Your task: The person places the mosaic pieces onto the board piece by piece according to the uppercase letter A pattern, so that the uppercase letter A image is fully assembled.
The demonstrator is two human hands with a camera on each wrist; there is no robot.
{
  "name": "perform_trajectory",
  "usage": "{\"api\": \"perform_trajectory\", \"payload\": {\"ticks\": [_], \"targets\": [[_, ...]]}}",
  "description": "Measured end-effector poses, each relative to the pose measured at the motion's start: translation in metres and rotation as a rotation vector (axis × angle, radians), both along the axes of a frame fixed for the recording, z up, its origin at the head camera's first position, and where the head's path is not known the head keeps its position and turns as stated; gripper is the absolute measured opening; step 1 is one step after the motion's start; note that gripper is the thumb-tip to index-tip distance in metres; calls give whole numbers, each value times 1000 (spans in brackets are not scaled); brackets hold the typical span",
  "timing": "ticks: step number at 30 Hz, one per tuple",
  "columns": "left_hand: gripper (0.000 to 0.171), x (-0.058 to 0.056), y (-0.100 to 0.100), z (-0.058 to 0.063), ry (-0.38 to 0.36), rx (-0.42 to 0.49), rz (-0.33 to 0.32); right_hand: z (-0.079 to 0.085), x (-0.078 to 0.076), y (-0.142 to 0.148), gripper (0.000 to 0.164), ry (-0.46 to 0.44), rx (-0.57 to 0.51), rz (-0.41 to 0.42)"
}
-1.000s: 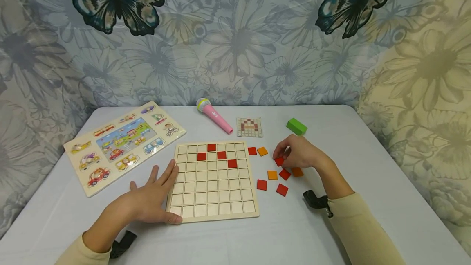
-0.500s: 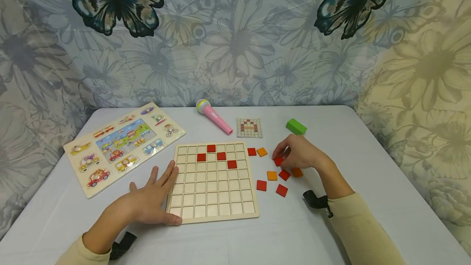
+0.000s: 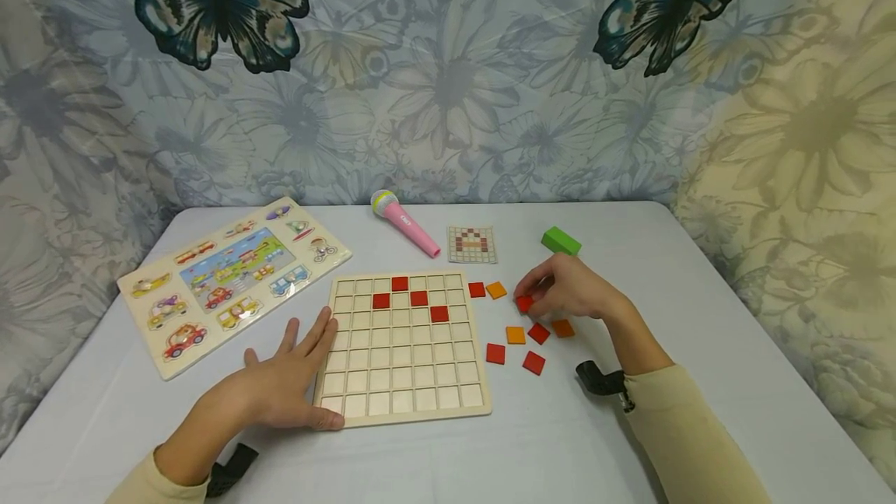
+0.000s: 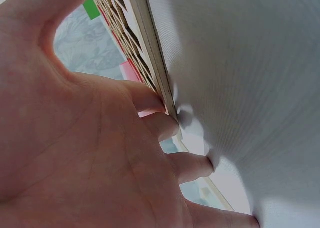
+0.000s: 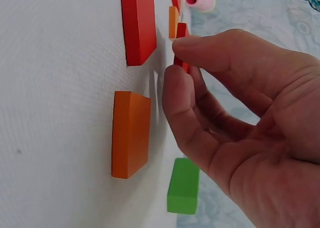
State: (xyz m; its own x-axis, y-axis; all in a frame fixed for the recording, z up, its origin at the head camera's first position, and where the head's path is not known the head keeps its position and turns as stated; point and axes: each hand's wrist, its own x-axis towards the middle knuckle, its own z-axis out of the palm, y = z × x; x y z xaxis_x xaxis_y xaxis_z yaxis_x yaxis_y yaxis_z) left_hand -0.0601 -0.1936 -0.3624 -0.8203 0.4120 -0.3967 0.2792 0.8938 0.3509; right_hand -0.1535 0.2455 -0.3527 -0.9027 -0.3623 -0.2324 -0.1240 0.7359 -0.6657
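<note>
My right hand pinches a red square tile between thumb and fingertips, right of the board; the right wrist view shows the pinched tile edge-on, close to the tabletop. On the left, my left hand lies with spread fingers against the left edge of a wooden grid board, thumb at its lower left corner. Several red tiles sit in cells of the board's upper rows. Loose red tiles and orange tiles lie between the board and my right hand.
Behind the board lie a small pattern card and a pink toy microphone. A green block is just beyond my right hand. A vehicle picture puzzle rests at the left. A patterned cloth hangs behind the table.
The whole view has shifted slightly. My right hand keeps its pinch on the red tile, and my left hand stays against the board.
</note>
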Motion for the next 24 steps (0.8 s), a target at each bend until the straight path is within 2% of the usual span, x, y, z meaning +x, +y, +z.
{"api": "perform_trajectory", "payload": {"ticks": [7, 15, 19, 24], "targets": [[139, 0, -1, 0, 6, 8, -5, -1, 0, -2, 27, -25, -65, -30], [137, 0, -1, -2, -7, 6, 0, -3, 4, -15, 27, -75, -144, -28], [137, -1, 0, -3, 4, 2, -5, -1, 5, -25, 27, -56, -140, -25], [137, -1, 1, -3, 14, 5, 8, 2, 2, -40, 26, -33, -149, 21]]}}
